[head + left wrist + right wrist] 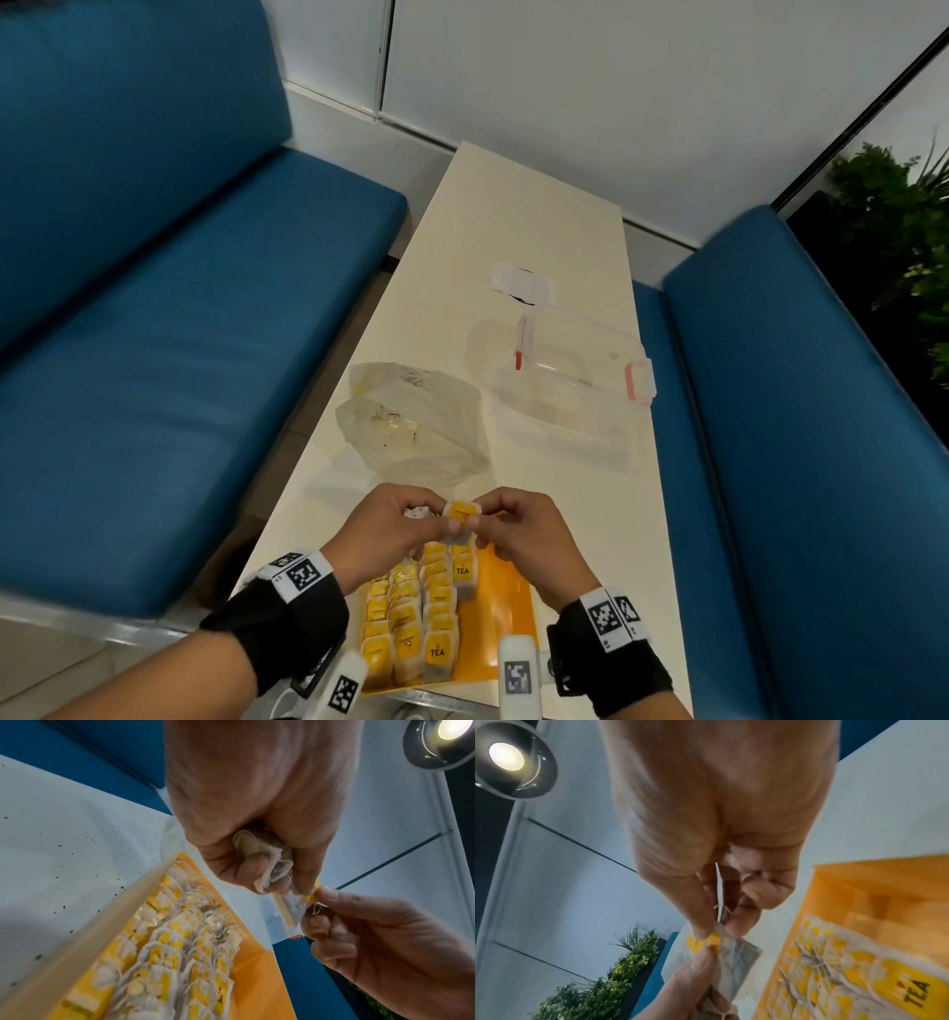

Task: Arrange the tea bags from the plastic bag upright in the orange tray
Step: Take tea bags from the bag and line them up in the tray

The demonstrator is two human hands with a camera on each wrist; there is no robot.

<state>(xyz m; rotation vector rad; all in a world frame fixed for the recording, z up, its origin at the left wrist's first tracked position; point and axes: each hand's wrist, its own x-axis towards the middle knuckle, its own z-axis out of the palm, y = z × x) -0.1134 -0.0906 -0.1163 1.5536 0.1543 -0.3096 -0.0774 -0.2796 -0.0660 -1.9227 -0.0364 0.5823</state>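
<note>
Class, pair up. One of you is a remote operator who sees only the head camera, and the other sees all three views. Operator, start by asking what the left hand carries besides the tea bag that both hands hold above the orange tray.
Operator: On the head view, is the left hand holding more than the shared yellow-tagged paper tea bag?
Observer: Yes. The left wrist view shows its curled fingers gripping a bunch of crumpled white paper tea bags.
Operator: How does the right hand hold the shared one?
Observer: The right wrist view shows thumb and forefinger pinching it at the yellow tag, with a thin pale string knotted behind the pinch.
</note>
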